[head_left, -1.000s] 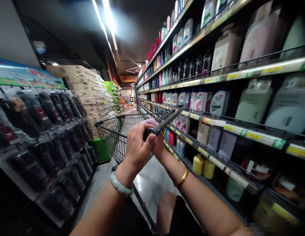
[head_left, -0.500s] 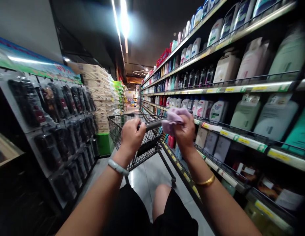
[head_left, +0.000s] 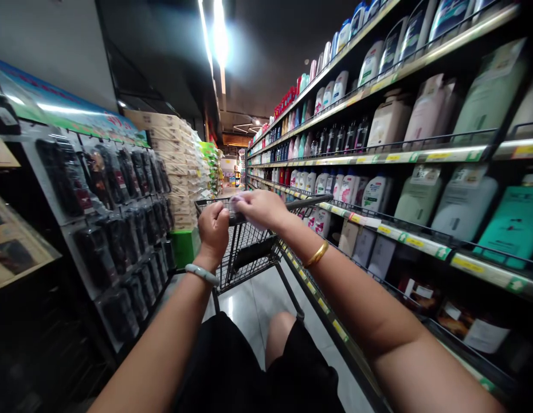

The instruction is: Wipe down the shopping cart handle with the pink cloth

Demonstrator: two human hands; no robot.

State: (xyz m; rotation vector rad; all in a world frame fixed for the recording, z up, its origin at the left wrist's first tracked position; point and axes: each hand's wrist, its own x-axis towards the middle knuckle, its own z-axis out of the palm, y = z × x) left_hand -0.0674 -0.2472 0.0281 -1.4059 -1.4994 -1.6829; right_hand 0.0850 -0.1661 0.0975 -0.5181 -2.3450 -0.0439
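Observation:
A black wire shopping cart (head_left: pixel 266 281) stands in front of me. My left hand (head_left: pixel 214 229), with a pale bangle at the wrist, is closed around the left part of the cart's dark handle (head_left: pixel 310 202). Close beside it, my right hand (head_left: pixel 264 207) presses a light purple cloth (head_left: pixel 238 198) onto the same handle. Only a little of the cloth shows, since the fingers cover most of it. A gold bracelet circles my right wrist, and that forearm reaches across toward the left.
On the right, long shelves (head_left: pixel 415 156) hold many shampoo and body wash bottles (head_left: pixel 376 194). Packaged dark goods hang on a rack (head_left: pixel 81 229) at left. Beyond it, stacked cartons (head_left: pixel 169 166) rest above a green box (head_left: pixel 184 246). The tiled aisle floor (head_left: pixel 245 321) runs ahead.
My right hand has slid left along the handle with the purple cloth, from the right part to beside my left hand. The left hand stays on the handle.

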